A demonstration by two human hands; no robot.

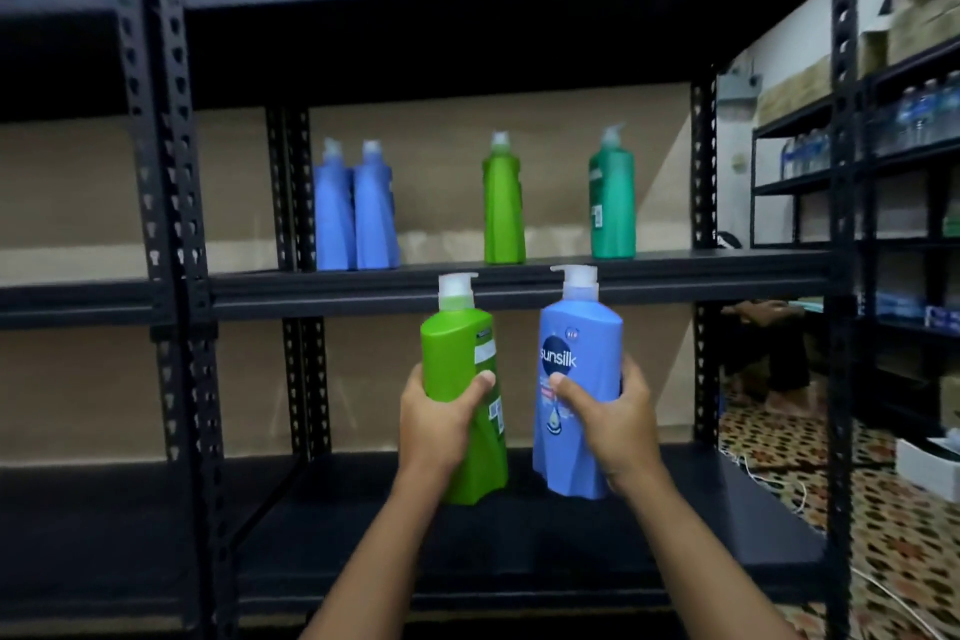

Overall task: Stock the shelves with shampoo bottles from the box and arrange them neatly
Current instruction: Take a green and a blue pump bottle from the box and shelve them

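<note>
Two shampoo bottles are held upright, side by side, in front of a dark metal shelving unit [519, 288]. The left hand [441, 424] grips a lime green pump bottle [462, 379] around its middle, thumb across the front. The right hand [610, 424] grips a blue pump bottle [576, 369] labelled "sunsilk" the same way. Both bottles hang in the air above the lower shelf [519, 535], near each other but not touching. On the middle shelf behind them stand four more bottles: two blue ones [356, 218] touching at the left, a lime green one [503, 208] in the centre, and a darker green one [613, 203] to the right. Further right, another rack [810, 182] holds water bottles [919, 120].
</note>
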